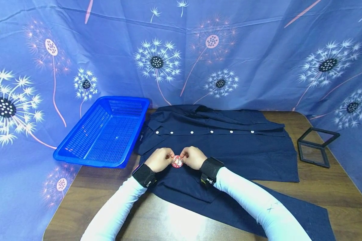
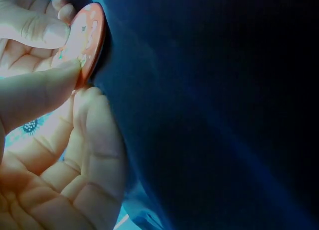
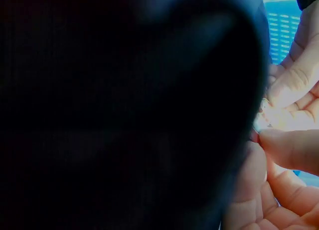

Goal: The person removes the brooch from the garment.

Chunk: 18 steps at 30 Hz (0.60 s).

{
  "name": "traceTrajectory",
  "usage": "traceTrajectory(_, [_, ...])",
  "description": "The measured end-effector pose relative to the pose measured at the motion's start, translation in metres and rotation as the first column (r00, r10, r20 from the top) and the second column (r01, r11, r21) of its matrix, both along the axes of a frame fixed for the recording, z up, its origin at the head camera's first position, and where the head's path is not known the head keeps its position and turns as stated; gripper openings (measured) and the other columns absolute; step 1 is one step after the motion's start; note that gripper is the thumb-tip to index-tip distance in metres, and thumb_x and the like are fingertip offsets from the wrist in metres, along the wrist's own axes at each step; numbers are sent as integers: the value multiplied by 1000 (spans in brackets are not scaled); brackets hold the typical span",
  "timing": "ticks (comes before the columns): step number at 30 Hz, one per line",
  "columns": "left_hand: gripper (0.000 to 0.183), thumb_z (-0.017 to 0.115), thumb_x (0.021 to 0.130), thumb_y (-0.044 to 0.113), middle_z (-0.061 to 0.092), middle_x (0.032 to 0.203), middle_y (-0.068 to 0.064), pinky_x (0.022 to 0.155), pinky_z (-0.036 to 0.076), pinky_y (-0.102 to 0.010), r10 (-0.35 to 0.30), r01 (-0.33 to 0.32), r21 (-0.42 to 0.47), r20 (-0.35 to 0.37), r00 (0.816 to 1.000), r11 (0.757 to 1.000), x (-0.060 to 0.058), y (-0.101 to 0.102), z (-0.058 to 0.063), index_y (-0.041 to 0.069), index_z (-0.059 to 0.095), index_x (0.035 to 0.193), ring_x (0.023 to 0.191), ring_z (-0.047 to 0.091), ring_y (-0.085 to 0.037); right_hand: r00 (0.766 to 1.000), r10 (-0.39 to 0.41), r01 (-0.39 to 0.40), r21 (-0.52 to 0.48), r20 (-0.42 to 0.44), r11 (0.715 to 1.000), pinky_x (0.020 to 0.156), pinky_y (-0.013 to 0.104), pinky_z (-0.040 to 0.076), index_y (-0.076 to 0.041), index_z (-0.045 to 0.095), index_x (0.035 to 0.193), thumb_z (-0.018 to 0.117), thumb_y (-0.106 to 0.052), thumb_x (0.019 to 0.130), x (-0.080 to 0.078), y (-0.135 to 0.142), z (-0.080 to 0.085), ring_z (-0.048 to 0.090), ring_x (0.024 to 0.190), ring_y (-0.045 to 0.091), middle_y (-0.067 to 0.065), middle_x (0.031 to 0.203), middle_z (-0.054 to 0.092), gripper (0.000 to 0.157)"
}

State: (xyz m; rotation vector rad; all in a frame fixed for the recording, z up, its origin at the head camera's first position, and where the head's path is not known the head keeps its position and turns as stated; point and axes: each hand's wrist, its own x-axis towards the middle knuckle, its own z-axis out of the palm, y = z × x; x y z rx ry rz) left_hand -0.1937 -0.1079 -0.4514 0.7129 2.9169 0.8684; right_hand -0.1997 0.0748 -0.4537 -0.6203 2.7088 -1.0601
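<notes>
A round red badge (image 1: 177,162) with a pale picture on its face is held at the front of a dark navy shirt (image 1: 229,150). On its left edge, my left hand (image 1: 160,160) pinches it between thumb and fingers. The right hand (image 1: 194,158) pinches the opposite edge. In the left wrist view the badge (image 2: 92,41) stands edge-on against the dark cloth, thumbs on its face; its back is hidden. Cloth fills most of the right wrist view, where only a sliver of the badge shows between the fingers. White buttons line the shirt's placket.
A blue plastic basket (image 1: 126,157) stands at the left of the wooden table (image 1: 108,187). To the right sits a black hinged frame (image 1: 313,144), propped open. A blue dandelion-patterned cloth (image 1: 253,60) hangs behind the table. One shirt sleeve (image 1: 307,214) stretches toward the lower right.
</notes>
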Motion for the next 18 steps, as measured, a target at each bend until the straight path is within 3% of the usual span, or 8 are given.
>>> traceTrajectory(18, [7,68,78,15,60,65,8,54,39,-20,-46,47,-23,38,998,999,-2,-4,-5,13,63,74,58,49,-3,996,14,-5,-119,82,993,48,19,46,4,61,79,58,5,76,0,1,3,52,48,4,8,63,61,5])
